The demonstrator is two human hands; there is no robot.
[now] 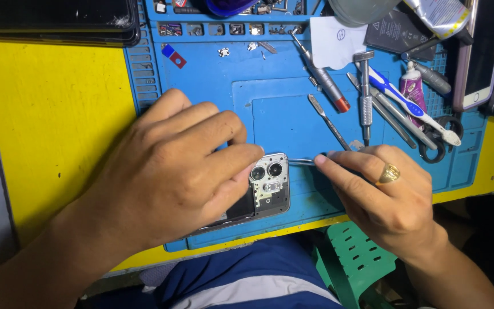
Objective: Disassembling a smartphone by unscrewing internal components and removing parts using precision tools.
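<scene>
An opened smartphone (267,186) lies back-up on the blue repair mat (281,109), its camera lenses and inner parts showing at the right end. My left hand (172,171) lies over most of the phone, pressing it down with its fingers near the cameras. My right hand (381,191), with a gold ring, pinches thin metal tweezers (299,162). Their tips reach the phone's top right corner by the camera block.
Screwdrivers (327,83), a metal pry tool (327,121), a toothbrush (407,103), scissors (441,140) and a small tube (411,86) lie on the mat's right. Another phone (478,57) rests at far right. A dark tablet (52,20) lies top left on the yellow table (47,114).
</scene>
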